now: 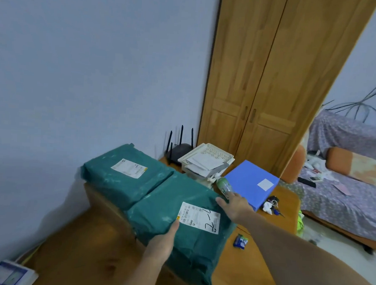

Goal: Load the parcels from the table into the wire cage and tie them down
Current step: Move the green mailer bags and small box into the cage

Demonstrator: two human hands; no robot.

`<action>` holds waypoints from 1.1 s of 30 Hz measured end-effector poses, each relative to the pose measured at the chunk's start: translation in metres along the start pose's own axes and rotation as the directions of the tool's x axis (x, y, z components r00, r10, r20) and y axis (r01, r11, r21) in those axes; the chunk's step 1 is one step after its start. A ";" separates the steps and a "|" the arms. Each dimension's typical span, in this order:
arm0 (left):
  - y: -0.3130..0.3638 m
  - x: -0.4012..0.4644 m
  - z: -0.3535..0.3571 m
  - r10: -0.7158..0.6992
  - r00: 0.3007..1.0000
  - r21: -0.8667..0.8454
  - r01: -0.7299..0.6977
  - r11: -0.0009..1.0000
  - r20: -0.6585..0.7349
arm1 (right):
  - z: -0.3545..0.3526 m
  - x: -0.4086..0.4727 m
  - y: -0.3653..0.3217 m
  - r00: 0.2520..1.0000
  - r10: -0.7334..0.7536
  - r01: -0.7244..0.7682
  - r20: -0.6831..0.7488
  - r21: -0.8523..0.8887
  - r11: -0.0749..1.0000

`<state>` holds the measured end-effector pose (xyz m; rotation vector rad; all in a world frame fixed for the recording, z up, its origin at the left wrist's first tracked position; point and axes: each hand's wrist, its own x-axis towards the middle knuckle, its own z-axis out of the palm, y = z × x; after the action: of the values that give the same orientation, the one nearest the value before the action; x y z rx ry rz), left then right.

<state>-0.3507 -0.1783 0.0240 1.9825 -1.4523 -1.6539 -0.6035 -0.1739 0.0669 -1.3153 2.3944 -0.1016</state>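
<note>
Currently both hands on the near green parcel [182,225]: left hand [162,241] grips its 7 o'clock edge, thumb on top; right hand [234,204] clasps the 2 o'clock edge. Second green parcel [124,176] touches it at 11 o'clock. Both sit on a cardboard box [107,205] on the wooden surface [83,250]; blue box [252,182] at 2 o'clock.

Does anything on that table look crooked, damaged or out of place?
Mostly the near green parcel: its wrapping is crumpled and it juts past the cardboard box beneath, held by the left hand and right hand. A green bottle lies tipped against the blue box.
</note>
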 end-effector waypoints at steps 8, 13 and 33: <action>-0.020 0.039 0.032 -0.041 0.998 -0.308 0.025 0.951 -0.045 | 0.005 0.077 -0.018 0.940 0.006 -0.074 0.340 0.186 0.980; -0.025 0.058 0.047 -0.119 0.991 -0.439 0.080 0.895 -0.063 | 0.005 0.102 -0.012 0.806 0.059 -0.266 0.589 0.272 0.925; -0.015 -0.020 0.023 -0.006 0.995 -0.454 -0.041 0.890 -0.101 | 0.004 -0.023 0.037 0.883 0.094 -0.324 0.461 0.453 0.831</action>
<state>-0.3593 -0.1458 0.0185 1.7480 -0.9290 -1.6691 -0.6202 -0.1339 0.0612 -0.7160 1.9295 -0.3388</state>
